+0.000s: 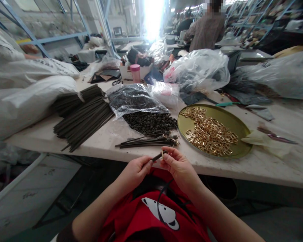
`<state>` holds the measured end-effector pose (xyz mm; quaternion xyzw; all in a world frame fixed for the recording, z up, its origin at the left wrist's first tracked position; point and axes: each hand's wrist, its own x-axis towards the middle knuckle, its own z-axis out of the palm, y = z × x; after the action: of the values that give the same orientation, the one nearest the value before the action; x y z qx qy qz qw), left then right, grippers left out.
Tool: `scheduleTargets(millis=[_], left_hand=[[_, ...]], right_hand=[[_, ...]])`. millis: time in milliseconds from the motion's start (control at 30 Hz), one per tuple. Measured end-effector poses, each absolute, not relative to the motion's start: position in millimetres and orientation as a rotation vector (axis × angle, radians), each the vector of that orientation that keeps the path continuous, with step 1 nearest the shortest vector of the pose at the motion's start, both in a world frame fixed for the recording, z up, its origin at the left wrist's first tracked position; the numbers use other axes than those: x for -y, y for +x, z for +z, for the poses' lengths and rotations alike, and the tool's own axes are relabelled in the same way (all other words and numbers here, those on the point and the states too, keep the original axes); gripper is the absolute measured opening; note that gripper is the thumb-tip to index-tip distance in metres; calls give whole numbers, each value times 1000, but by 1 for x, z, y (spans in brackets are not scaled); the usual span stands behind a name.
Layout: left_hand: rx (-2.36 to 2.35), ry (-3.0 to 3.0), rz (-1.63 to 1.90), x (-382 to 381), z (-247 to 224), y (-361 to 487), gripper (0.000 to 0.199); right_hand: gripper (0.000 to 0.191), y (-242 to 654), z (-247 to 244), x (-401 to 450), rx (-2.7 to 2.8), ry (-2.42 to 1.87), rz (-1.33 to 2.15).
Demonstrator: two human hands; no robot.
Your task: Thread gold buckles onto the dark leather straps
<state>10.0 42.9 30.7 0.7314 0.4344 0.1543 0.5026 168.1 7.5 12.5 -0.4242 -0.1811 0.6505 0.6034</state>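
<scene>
My left hand (pixel 140 167) is closed around a dark narrow strap (pixel 156 157), close to the table's front edge. At the strap's end, my right hand (pixel 175 162) pinches a small gold buckle (pixel 162 154). The buckle sits at the strap; whether the strap runs fully through it I cannot tell. Just beyond my hands lies a small bundle of straps with gold buckles (pixel 148 141). To the right, a round olive-gold tray (pixel 244 148) holds a heap of loose gold buckles (pixel 212 132). Behind the bundle is a pile of small black loops (pixel 151 123), partly under clear plastic.
Long dark straps (pixel 86 117) lie stacked at the left, beside white sacks (pixel 32 101). Plastic bags (pixel 202 70), a pink-lidded jar (pixel 135 73) and a white box stand at the back of the table (pixel 96 148). A person (pixel 207 28) is farther off, and a sleeve shows at far left.
</scene>
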Motion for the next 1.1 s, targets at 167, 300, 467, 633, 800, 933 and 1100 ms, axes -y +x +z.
scheduleTargets(millis=[167,300,467,633,800,933,1100], left_hand=[[-1014,1730,455,-40,24,19,25],[-983,1639,494,-37,22,22,13],[-956,1567,458,-36,23,21,14],[-887,1382,460,-40,19,23,16],[-987,1325,498,-45,14,32,20],[-1054,1327,462,-48,14,33,18],[-1070,1316,430,-50,17,34,17]], right_hand=[[30,160,6,2,479,-991,1527],[29,156,3,4,526,-986,1541],[25,156,2,3,505,-988,1592],[22,157,-3,1,534,-999,1582],[22,160,-8,-2,589,-1061,1544],[26,162,-10,-3,604,-1116,1527],[25,162,-12,-6,605,-1141,1499]])
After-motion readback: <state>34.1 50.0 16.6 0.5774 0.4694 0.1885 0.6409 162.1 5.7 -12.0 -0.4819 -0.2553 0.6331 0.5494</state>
